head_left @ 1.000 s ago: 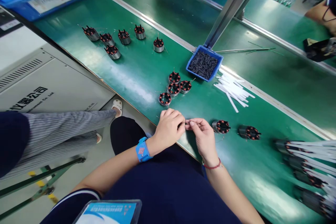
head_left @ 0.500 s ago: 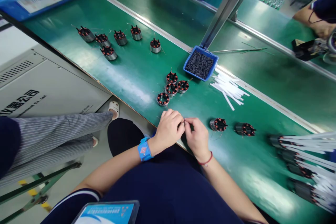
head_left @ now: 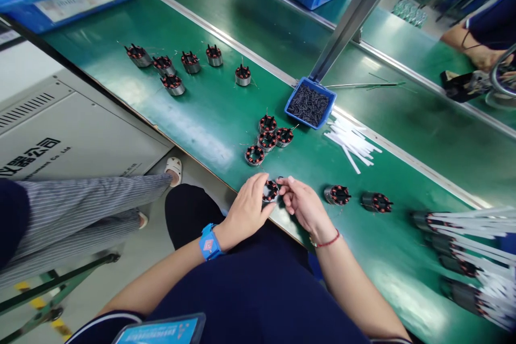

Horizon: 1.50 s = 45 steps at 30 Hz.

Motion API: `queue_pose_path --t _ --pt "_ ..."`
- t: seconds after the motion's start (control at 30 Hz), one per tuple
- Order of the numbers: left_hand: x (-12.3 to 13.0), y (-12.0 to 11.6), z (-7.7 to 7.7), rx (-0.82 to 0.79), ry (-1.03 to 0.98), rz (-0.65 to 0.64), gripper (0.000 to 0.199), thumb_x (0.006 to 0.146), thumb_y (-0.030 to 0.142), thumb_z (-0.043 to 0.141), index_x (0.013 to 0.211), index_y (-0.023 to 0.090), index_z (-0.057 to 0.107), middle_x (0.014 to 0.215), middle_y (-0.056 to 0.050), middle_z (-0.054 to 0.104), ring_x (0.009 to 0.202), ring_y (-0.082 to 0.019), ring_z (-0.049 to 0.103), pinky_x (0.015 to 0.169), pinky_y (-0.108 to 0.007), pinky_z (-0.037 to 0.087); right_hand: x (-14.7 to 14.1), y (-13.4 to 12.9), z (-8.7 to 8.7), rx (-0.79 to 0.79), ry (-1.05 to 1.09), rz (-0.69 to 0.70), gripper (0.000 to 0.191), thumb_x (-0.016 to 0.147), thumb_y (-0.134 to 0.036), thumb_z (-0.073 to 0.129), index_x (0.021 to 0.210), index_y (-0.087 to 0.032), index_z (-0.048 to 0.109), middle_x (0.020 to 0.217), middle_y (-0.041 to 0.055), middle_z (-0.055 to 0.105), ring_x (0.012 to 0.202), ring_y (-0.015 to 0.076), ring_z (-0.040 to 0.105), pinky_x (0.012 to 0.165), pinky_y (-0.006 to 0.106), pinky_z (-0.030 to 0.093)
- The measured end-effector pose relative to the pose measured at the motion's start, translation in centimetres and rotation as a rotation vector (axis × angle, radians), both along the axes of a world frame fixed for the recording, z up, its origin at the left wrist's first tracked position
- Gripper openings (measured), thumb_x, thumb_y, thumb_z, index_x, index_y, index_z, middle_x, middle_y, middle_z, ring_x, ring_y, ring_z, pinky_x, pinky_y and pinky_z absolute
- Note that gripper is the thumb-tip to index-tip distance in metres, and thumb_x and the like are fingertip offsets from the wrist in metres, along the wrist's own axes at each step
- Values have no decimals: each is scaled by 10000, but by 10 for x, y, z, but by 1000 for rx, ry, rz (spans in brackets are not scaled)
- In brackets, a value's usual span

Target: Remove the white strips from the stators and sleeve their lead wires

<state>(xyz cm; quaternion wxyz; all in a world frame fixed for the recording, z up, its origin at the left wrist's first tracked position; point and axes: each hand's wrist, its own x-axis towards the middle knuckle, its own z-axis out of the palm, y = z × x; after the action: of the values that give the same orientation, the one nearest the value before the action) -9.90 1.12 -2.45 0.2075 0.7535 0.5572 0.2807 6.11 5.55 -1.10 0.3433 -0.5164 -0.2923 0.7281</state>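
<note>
My left hand (head_left: pixel 245 199), with a blue strap at the wrist, is closed round the side of a motor stator (head_left: pixel 271 191), a ring with copper windings and black insulation. The ring stands at the table's near edge, its opening facing up. Close against its right side is my right hand (head_left: pixel 302 201), wearing a red cord. Its fingers are curled and the fingertips meet by the rim, where a small dark bit shows; what they pinch is too small to make out. Several similar stators (head_left: pixel 255 155) stand just beyond my hands.
A small blue bin (head_left: pixel 310 102) holds short black tubes. Beside it lie white sticks (head_left: pixel 355 142). More stators stand at far left (head_left: pixel 172 85) and right (head_left: pixel 377 202); those at far right carry white sticks (head_left: pixel 475 220). A metal post (head_left: pixel 342 21) rises behind the bin. A co-worker's arm (head_left: pixel 463 37) is across the table.
My hands were together, fingertips touching over the near edge. Now they have parted slightly, the stator between them is visible, and my left hand is wrapped round its side.
</note>
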Motion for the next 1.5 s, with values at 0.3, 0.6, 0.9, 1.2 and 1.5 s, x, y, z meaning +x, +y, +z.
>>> queue_pose_path --t 0.3,0.6,0.9,1.2,1.5 --pt "-6 3 -3 -47 44 16 487 863 355 552 1284 145 422 1224 -138 536 1099 -284 482 926 -439 404 -7 16 2 -74 73 68 250 663 -367 748 720 -162 616 555 -53 509 441 52 404 356 157 301" --pt "-21 10 4 -102 -171 -201 485 884 286 536 1331 178 383 1251 -123 527 1147 -252 475 988 -436 405 2 7 -1 25 81 122 214 682 -328 747 713 -171 604 614 -41 570 477 55 442 428 174 351" --pt "-30 14 31 -323 -292 -310 500 833 308 618 1285 197 436 1202 -80 542 1116 -205 526 988 -335 427 22 -8 26 1077 -640 457 127 888 -194 517 871 -185 643 793 60 648 730 162 570 671 302 464" --pt "-25 24 32 -483 -343 -359 433 807 317 642 1204 208 508 1130 -45 581 1024 -185 564 930 -297 444 48 -13 29 1409 -920 778 286 904 -115 467 1152 -157 602 1069 103 672 824 187 583 704 320 473" --pt "21 27 12 -187 -193 -432 411 844 311 594 1213 175 474 1161 -98 582 1089 -223 520 975 -365 409 65 60 68 1256 -1230 658 301 929 -242 425 1153 -200 621 954 66 699 832 185 625 732 299 467"
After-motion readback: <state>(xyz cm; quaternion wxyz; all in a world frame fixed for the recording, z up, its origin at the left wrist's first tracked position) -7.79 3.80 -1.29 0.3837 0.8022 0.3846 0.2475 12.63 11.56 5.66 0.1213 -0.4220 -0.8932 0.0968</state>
